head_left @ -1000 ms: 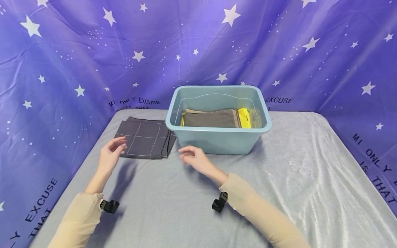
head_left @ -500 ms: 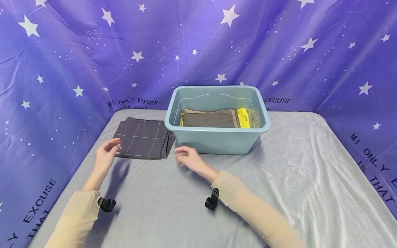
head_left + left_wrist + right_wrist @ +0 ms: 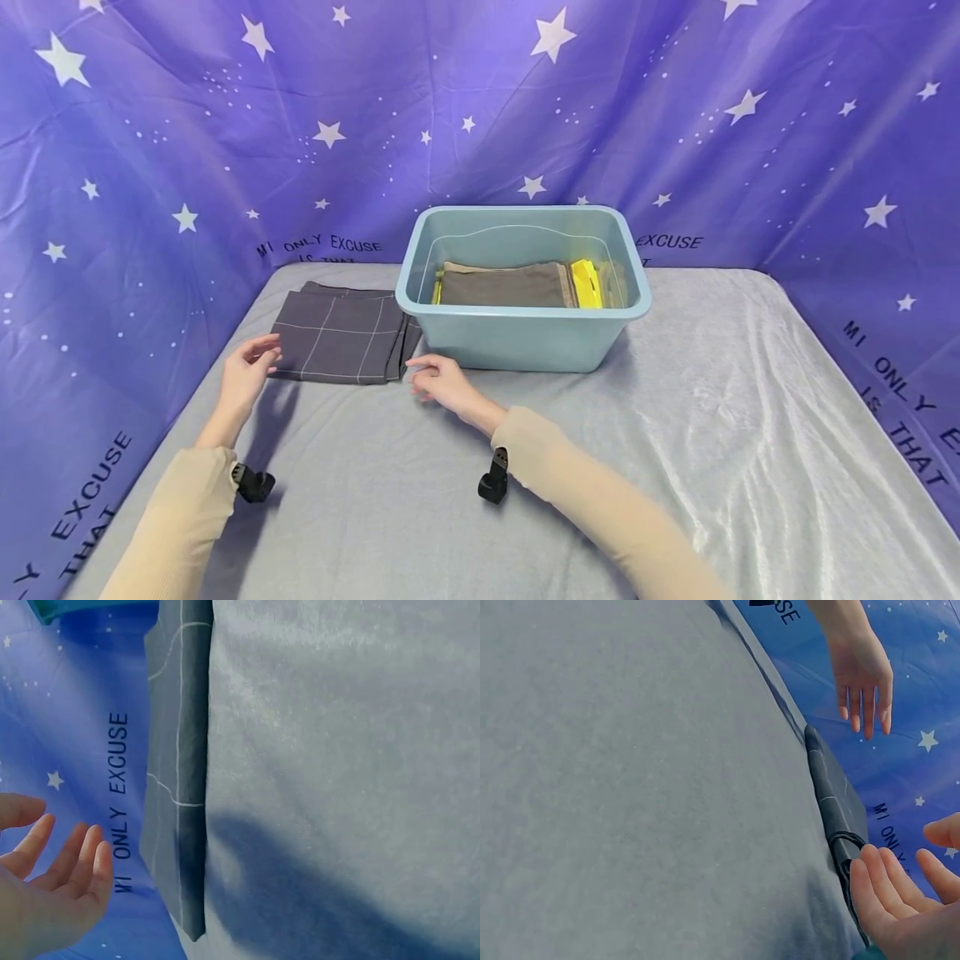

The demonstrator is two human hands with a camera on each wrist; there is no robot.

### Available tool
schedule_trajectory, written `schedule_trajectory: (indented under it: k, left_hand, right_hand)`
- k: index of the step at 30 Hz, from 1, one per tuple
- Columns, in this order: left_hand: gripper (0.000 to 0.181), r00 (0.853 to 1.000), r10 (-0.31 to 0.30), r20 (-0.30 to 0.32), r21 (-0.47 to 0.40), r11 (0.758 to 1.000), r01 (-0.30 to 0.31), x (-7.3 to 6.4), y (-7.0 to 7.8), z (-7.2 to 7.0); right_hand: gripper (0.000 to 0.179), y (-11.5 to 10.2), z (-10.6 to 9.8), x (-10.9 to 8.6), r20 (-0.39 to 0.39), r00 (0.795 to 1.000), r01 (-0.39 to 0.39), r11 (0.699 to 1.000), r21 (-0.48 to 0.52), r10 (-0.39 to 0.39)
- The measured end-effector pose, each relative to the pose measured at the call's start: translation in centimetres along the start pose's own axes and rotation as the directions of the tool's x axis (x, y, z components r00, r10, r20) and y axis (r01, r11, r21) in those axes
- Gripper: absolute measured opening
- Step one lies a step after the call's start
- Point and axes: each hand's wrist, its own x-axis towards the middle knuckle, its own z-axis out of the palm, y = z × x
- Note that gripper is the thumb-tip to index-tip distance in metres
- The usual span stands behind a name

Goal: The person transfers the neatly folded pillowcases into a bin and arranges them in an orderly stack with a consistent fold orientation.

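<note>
A folded dark grey cloth (image 3: pixel 341 333) with thin white grid lines lies flat at the left of the table. Near its left front corner my left hand (image 3: pixel 247 371) hovers, fingers relaxed and slightly bent, holding nothing. My right hand (image 3: pixel 442 382) is by the cloth's right front corner, in front of the bin, with loosely bent fingers and nothing in them. In the left wrist view the cloth (image 3: pixel 180 772) shows its thick folded edge. The right wrist view has both the right hand (image 3: pixel 907 900) and, farther off, the left hand (image 3: pixel 862 679) with its fingers pointing down.
A light blue plastic bin (image 3: pixel 525 340) stands right of the cloth, overlapping its edge in the head view. Inside are a folded brown-grey cloth (image 3: pixel 502 287) and something yellow (image 3: pixel 587 285). Grey velvety fabric (image 3: pixel 720 417) covers the table; a purple star-printed curtain (image 3: pixel 480 83) hangs behind.
Both hands have drifted a little to the left, the right hand coming closer to the cloth's front corner. The cloth and the bin have stayed in place.
</note>
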Motion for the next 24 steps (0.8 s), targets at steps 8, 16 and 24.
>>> schedule_trajectory:
  k: [8,16,24]
  left_hand:
    - [0.032,0.998,-0.05,-0.023,0.02,0.999,0.05,1.0,-1.0,0.0]
    - [0.033,0.992,-0.11,-0.068,0.051,0.992,0.114,2.1,-1.7,-0.2]
    - [0.034,0.989,-0.102,-0.103,0.131,0.985,0.115,3.1,-2.9,-0.7]
  right_hand:
    - [0.037,0.9,0.6,1.3,-0.055,0.997,-0.045,0.999,0.013,0.045]
    - [0.039,8.8,0.1,7.1,-0.075,0.996,0.049,0.997,0.052,-0.045]
    - [0.051,6.3,0.9,6.5,-0.073,0.997,-0.032,0.996,0.077,0.038]
